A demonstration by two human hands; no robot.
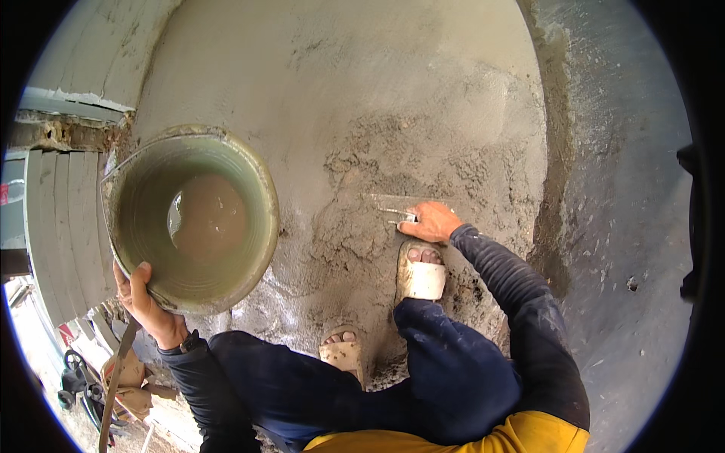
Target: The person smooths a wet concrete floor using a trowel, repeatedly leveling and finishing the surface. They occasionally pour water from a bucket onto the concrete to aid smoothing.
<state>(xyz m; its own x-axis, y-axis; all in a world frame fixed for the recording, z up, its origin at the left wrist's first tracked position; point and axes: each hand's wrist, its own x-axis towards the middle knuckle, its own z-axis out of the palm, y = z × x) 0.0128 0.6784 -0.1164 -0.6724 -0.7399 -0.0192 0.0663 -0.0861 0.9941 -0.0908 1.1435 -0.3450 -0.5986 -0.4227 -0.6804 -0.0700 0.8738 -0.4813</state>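
Note:
A round olive-green bucket [140,204] stands at the left with some murky water [215,215] at its bottom. My left hand [147,298] grips its near-left rim, thumb on the inside and fingers around the outside. In front of my feet, my right hand [430,223] is closed around the handle of a flat trowel [393,202]. The trowel lies against rough, lumpy wet mortar [355,234], and its blade is so coated that its outline is hard to make out. Beyond it spreads a smoother grey layer [249,75].
My sandalled feet [423,281] are on the mortar, close to my right hand. A dark grey surface [627,226] runs along the right, past a rough groove [555,151]. Grey boards [68,226] stand left of the bucket, with cardboard [128,381] and clutter at lower left.

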